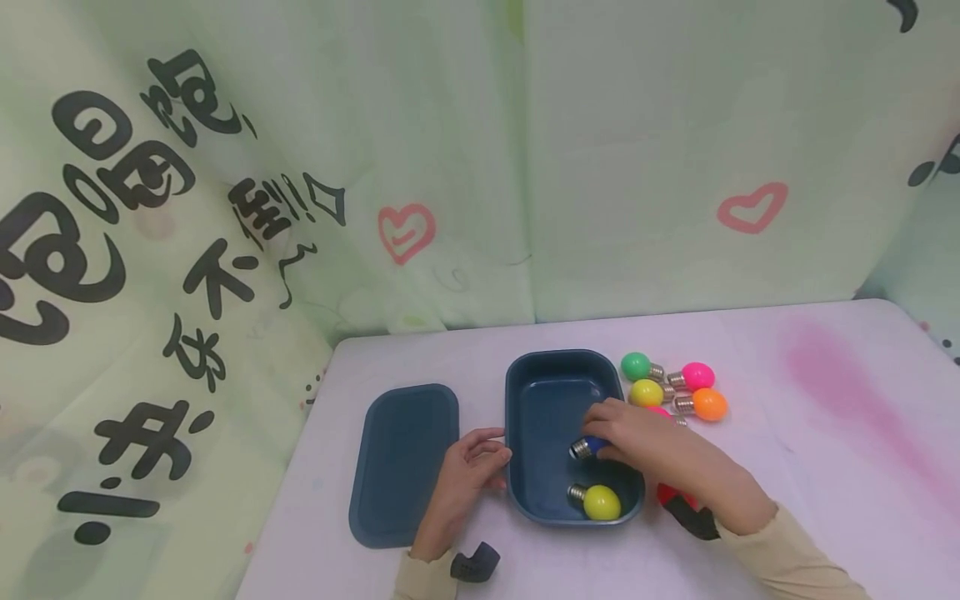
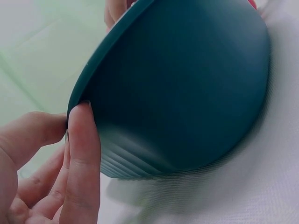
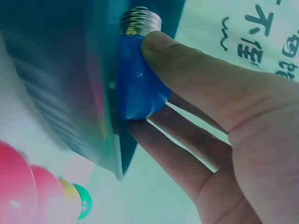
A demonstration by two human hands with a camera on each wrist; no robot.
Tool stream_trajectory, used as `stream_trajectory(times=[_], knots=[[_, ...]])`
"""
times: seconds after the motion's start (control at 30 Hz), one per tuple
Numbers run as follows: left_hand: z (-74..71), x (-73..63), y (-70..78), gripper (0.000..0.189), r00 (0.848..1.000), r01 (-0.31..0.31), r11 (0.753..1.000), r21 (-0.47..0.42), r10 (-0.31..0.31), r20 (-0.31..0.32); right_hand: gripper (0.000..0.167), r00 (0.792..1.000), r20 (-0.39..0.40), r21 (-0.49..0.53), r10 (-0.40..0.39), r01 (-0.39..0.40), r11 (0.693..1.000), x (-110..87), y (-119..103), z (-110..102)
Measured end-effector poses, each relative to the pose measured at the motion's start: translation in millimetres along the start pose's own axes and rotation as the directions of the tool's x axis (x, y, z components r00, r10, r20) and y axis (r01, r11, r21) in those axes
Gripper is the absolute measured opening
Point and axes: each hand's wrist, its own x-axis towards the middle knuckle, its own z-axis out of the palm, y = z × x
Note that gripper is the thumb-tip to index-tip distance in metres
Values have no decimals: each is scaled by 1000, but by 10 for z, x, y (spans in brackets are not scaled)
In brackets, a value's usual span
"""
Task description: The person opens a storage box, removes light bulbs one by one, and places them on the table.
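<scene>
A deep blue rectangular box lies in the middle of the table. My left hand pinches its left rim between thumb and fingers, as the left wrist view shows closely. Over the right side of the box, my right hand holds a blue light bulb by its glass, thumb near the silver screw base. In the head view the base of this bulb points left, and the fingers hide much of the glass. A yellow light bulb lies inside the box at its near end.
Right of the box lie several loose bulbs, among them a green bulb, a pink bulb, an orange bulb and another yellow bulb. A red bulb shows partly under my right wrist. Left is a flat blue lid.
</scene>
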Motion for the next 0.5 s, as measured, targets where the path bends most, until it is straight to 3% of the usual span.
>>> stream_trajectory(times=[0.5], knots=[[1,-11,6,43,1000,4,1000,4,-4,-1,40,991,-84,-15,105,-107,994,-214,64,-240]])
